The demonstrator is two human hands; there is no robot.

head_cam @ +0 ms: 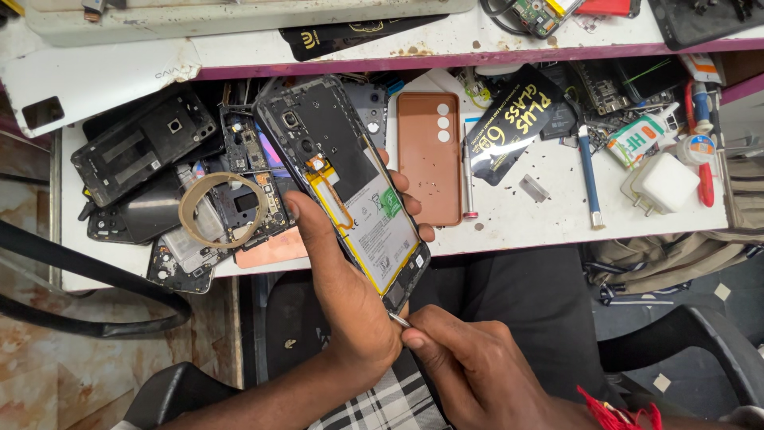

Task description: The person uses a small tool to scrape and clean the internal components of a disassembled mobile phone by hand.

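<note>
My left hand (346, 283) grips an opened phone (338, 163) with its back cover off, thumb on the left edge and fingertips wrapped round the right edge. The phone shows a white battery with yellow trim, a green sticker and a dark board at the top. It tilts over the front edge of the white bench (517, 215). My right hand (469, 362) pinches a thin metal tool (399, 320), with its tip touching the phone's bottom end.
A brown phone case (430, 171) and a slim screwdriver (468, 179) lie right of the phone. Left is a pile of phone backs, boards and a tape ring (223, 209). A blue-handled tool (589, 179), a white charger (664, 183) and a black packet (513, 119) lie at right.
</note>
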